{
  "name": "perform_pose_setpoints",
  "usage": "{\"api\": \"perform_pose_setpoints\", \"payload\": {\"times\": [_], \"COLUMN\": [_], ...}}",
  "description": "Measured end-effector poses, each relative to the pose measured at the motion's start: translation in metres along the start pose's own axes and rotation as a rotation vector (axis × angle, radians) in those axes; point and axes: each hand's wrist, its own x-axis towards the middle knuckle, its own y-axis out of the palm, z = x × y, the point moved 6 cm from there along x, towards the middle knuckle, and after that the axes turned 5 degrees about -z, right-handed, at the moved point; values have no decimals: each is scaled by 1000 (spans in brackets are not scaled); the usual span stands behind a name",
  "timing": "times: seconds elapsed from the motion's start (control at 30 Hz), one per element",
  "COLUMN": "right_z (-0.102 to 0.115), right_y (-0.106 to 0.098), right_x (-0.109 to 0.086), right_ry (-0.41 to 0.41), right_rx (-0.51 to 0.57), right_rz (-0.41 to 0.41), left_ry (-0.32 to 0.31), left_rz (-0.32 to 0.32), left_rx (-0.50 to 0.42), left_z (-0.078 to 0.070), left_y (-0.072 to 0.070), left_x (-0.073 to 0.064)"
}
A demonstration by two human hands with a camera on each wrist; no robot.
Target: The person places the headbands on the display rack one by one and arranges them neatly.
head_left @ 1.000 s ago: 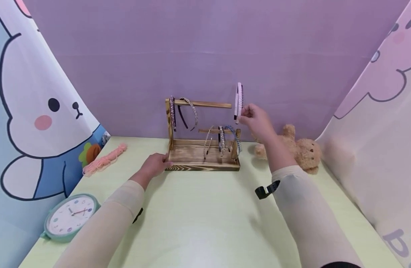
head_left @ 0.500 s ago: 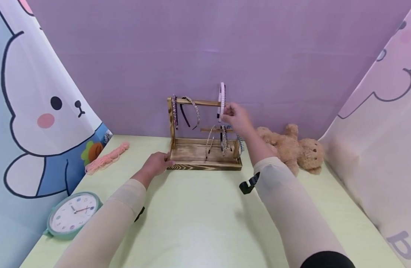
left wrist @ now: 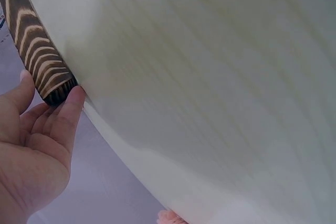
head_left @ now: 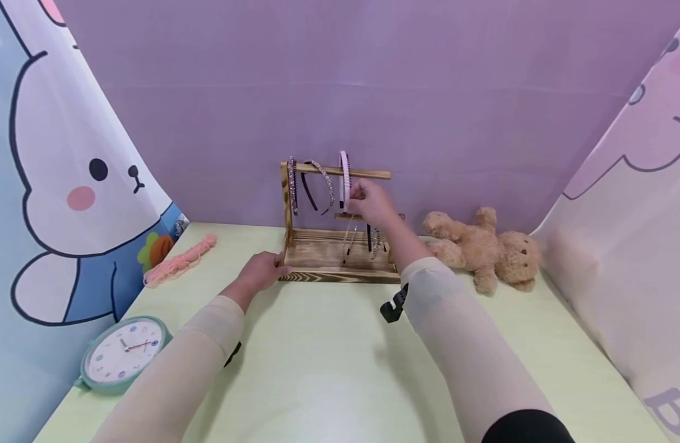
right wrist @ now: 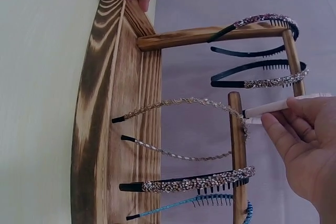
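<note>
My right hand (head_left: 373,202) pinches a pale pink headband (head_left: 344,178) near its lower end, and the band arches over the upper bar of a wooden headband stand (head_left: 345,278). At the stand's left front corner, my left hand (head_left: 260,271) grips the tray edge, thumb and fingers on either side of the wood (left wrist: 44,61). Left of the pink band, two glittery headbands (right wrist: 273,81) hang on the same upper bar. The lower bar (right wrist: 239,150) carries a thin beaded headband (right wrist: 178,102), a rhinestone headband (right wrist: 178,184) and a blue toothed one (right wrist: 168,207).
A brown teddy bear (head_left: 478,246) lies on the table right of the stand, close to my right forearm. Pink yarn (head_left: 179,261) and a green-rimmed clock (head_left: 124,351) lie at the left. A purple backdrop (head_left: 340,80) rises behind the stand.
My right hand has brought the pink headband leftward from beyond the upper bar's free end onto the bar, then further along and slightly down. My left hand stays at the tray corner.
</note>
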Motion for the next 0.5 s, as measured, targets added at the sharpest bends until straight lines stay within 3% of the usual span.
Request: {"api": "perform_pose_setpoints", "payload": {"times": [0.3, 0.5], "right_z": [2, 3], "right_y": [1, 1], "right_x": [-2, -1], "right_ry": [39, 38], "right_rx": [109, 24], "right_rz": [20, 25], "left_ry": [10, 13], "left_rz": [-7, -10], "left_rx": [2, 21], "left_z": [-1, 1], "left_y": [-1, -1], "left_x": [0, 0]}}
